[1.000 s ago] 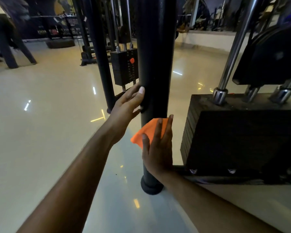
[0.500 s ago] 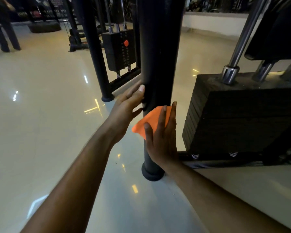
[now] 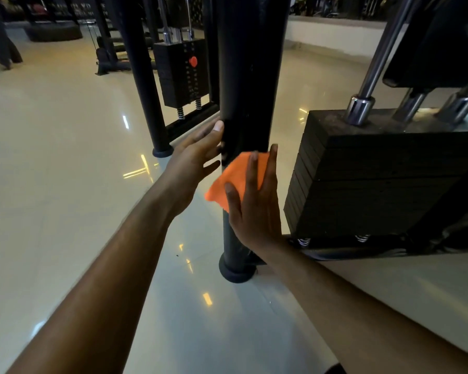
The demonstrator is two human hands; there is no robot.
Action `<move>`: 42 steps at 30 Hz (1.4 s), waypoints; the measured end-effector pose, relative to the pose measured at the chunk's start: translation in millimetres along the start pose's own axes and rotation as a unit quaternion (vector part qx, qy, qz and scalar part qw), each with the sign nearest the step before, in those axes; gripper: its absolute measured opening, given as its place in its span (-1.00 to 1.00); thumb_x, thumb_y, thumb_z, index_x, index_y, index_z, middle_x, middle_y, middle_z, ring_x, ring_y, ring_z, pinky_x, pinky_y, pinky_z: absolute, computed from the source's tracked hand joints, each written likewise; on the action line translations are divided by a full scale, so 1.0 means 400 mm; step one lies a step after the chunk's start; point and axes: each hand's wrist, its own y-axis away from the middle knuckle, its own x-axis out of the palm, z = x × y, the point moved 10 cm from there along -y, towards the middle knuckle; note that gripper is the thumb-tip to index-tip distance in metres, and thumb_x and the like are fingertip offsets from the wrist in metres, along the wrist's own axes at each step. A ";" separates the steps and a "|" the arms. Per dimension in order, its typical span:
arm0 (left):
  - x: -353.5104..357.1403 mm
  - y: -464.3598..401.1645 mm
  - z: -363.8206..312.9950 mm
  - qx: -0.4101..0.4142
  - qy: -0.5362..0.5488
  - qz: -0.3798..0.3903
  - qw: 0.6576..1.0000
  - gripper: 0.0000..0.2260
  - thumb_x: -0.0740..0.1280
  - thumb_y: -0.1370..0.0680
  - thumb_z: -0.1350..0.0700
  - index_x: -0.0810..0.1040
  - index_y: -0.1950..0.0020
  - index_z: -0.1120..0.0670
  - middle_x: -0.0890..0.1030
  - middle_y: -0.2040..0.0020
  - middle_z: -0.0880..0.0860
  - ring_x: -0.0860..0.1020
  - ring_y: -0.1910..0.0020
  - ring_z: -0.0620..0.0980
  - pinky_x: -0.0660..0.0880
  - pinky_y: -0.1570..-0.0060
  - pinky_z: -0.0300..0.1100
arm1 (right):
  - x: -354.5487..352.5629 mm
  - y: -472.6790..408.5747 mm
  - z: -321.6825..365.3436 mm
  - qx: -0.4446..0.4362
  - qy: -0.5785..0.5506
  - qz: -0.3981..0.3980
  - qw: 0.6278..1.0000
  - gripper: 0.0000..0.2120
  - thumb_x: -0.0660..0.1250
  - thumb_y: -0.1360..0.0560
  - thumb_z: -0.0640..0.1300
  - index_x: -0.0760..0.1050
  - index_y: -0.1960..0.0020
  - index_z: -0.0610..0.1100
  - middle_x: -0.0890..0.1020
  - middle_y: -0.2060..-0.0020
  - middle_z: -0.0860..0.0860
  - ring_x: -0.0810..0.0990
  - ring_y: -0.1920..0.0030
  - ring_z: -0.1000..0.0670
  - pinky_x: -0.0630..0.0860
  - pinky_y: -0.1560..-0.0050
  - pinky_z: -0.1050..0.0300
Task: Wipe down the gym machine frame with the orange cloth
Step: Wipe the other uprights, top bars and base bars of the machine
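A thick black upright post of the gym machine frame (image 3: pixel 247 76) stands in the middle of the view and ends in a round foot on the floor. My right hand (image 3: pixel 254 206) presses the orange cloth (image 3: pixel 231 176) flat against the lower front of the post, fingers stretched upward over it. My left hand (image 3: pixel 197 163) rests with spread fingers against the post's left side, just above the cloth, holding nothing.
A black weight stack (image 3: pixel 376 182) with chrome guide rods (image 3: pixel 376 66) sits close on the right. Behind the post stand a second black upright (image 3: pixel 143 85) and a smaller weight stack (image 3: pixel 184 74) with a red pin. Glossy pale floor (image 3: pixel 65 184) spreads left; a person's legs (image 3: pixel 0 41) stand far left.
My right hand has slid the cloth a little way up the post. The view has tilted down and moved closer. My left hand stays on the post's side.
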 end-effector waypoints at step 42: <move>0.089 0.028 0.389 0.047 -0.003 0.007 0.999 -0.57 0.03 -0.82 -0.12 0.36 -0.65 -0.04 0.53 -0.52 -0.10 0.46 -0.53 -0.08 0.38 -0.55 0.01 | 0.183 0.316 -0.221 -0.032 0.007 0.139 0.990 -0.25 0.17 -0.76 0.15 -0.22 -0.73 0.01 -0.09 -0.74 -0.29 0.22 -0.66 -0.35 0.45 -0.53 -0.27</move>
